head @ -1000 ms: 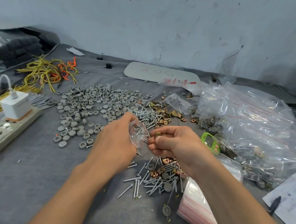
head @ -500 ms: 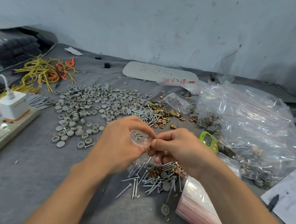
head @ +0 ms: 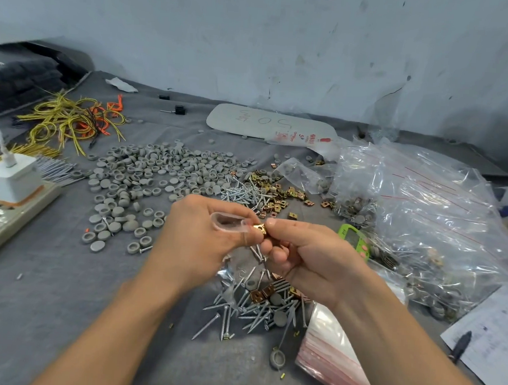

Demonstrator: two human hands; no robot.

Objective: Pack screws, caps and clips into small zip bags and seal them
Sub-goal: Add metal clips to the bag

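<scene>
My left hand point(head: 196, 242) holds a small clear zip bag point(head: 229, 222) with its mouth held open; screws show in the bag's lower part below my fingers. My right hand point(head: 305, 256) pinches a brass clip point(head: 259, 228) right at the bag's mouth. Under my hands lies a small heap of screws point(head: 247, 309) mixed with clips and caps. Farther back are a wide spread of grey caps point(head: 145, 178), more screws point(head: 240, 193) and a heap of brass clips point(head: 277, 191).
A stack of empty red-striped zip bags point(head: 334, 360) lies at the near right. Large clear bags of packed parts point(head: 425, 222) fill the right side, with a green counter point(head: 354, 238) beside them. A power strip with charger point(head: 8, 199) sits left, yellow wires point(head: 68, 119) behind it, papers point(head: 492, 335) far right.
The bag's mouth has been pulled open toward me by my left hand. My right hand has brought the brass clip up to that opening.
</scene>
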